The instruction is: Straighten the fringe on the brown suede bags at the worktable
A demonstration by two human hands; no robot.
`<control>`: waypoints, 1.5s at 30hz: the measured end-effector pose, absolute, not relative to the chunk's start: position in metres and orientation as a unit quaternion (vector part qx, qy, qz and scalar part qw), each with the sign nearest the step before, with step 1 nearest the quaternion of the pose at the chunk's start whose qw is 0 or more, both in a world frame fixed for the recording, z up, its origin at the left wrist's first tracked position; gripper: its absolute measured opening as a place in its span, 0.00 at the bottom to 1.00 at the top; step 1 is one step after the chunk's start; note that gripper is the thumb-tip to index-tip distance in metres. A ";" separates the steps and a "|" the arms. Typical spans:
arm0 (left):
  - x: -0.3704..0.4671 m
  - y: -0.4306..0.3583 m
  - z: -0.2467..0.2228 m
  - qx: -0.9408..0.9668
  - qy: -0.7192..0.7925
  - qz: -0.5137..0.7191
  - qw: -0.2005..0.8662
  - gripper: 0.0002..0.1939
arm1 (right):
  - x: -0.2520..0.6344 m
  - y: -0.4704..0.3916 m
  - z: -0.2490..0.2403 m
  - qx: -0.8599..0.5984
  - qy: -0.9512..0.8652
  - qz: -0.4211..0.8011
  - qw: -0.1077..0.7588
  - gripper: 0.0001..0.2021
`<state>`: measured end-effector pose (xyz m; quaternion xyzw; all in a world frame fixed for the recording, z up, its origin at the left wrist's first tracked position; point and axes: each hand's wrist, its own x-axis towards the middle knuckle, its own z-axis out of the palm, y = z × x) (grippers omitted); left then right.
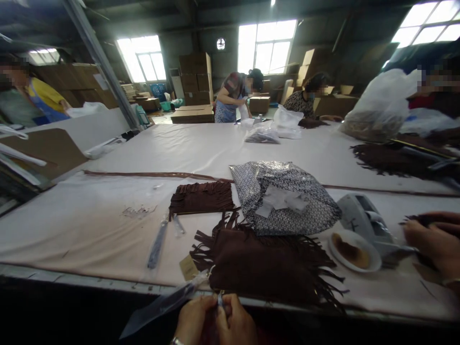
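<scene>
At the table's front edge, my left hand and my right hand meet, fingers pinched on a small metal clasp at the edge of a dark brown fringed bag. The bag lies flat on the table, its fringes spread to both sides. A tan tag sits at its left. From the bag's left corner, a plastic-wrapped strap runs down to the left, over the edge. Behind the bag is a patterned plastic bag with pale scraps on it.
A smaller brown fringed piece and a wrapped strap lie left. A grey tape dispenser and white dish stand right. A co-worker's hands are at the right edge. Other people work around the white table.
</scene>
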<state>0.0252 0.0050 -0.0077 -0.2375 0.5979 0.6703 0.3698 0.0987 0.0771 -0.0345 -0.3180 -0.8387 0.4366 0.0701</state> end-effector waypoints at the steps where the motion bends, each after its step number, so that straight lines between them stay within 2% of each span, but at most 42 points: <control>1: 0.027 0.007 -0.006 -0.260 0.580 0.669 0.385 0.07 | 0.099 0.078 -0.035 -0.316 -0.831 0.452 0.067 0.08; 9: 0.029 0.005 0.001 -0.310 0.518 0.644 0.470 0.05 | 0.105 0.086 -0.039 -0.290 -0.726 0.621 0.054 0.09; 14: 0.028 0.008 0.007 -0.328 0.501 0.626 0.500 0.06 | 0.104 0.081 -0.043 -0.304 -0.636 0.706 0.067 0.16; 29: 0.029 0.005 0.004 -0.334 0.458 0.615 0.548 0.09 | 0.108 0.073 -0.056 -0.308 -0.515 0.797 0.061 0.21; 40: 0.035 0.003 -0.013 -0.295 0.183 0.687 0.639 0.11 | 0.109 0.075 -0.041 -0.297 -0.344 0.890 0.035 0.27; 45: 0.038 -0.001 -0.028 -0.283 0.116 0.689 0.657 0.12 | 0.110 0.083 -0.032 -0.308 -0.310 0.899 0.008 0.29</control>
